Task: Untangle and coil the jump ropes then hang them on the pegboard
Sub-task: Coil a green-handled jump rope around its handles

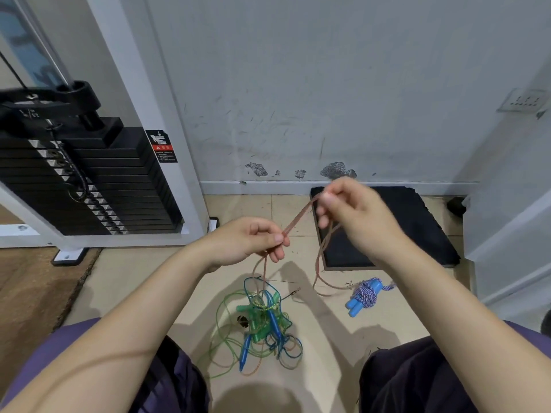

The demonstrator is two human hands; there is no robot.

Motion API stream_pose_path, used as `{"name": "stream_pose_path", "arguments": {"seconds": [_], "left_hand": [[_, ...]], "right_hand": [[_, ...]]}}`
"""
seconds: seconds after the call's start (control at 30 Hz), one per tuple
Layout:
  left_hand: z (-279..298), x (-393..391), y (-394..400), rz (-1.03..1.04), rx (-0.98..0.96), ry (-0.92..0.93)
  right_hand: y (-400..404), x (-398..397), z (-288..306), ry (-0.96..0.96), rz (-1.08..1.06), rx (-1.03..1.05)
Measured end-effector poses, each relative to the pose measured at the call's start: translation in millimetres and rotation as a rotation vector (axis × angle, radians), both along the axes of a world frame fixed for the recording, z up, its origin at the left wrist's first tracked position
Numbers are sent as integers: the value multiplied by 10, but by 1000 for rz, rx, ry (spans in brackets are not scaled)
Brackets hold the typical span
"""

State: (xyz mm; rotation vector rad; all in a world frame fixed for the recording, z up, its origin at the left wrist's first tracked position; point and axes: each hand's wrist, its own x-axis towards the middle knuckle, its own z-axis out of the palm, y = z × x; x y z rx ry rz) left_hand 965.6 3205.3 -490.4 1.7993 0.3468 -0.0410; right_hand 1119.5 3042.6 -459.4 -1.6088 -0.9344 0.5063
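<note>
Two hands draw a thin brown plastic jump rope point(299, 216) taut at frame centre: left hand point(247, 241) and right hand point(351, 210) each pinch it. Its tails drop to the tangled green and blue ropes point(262, 323) below. Untangling is under way; next, freeing it from that heap.

Brown rope point(298, 217) between both hands
</note>
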Motion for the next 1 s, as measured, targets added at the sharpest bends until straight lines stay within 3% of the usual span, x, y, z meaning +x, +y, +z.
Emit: {"name": "stream_pose_path", "arguments": {"seconds": [0.13, 0.2, 0.3, 0.33, 0.37, 0.43, 0.5, 0.8, 1.0], "left_hand": [[-38, -1, 46, 92, 35, -59], [42, 2, 18, 185, -153, -204], [252, -34, -21, 233, -616, -389], [295, -47, -18, 227, -644, -402], [314, -51, -18, 222, -555, -378], [269, -36, -28, 204, -192, -262], [176, 3, -64, 178, -19, -151], [41, 46, -163, 97, -31, -48], [-39, 21, 25, 17, -9, 44]], "right_hand": [[-128, 225, 129, 84, -208, 157], [-172, 278, 127, 95, -185, 116], [-182, 241, 111, 210, -89, 57], [-176, 218, 114, 240, -38, 49], [-167, 185, 115, 255, 17, 35], [-134, 112, 102, 243, 111, -15], [-94, 35, 76, 179, 146, -94], [4, -13, -173, -81, 271, -333], [17, 78, -147, -308, 63, -364]]}}
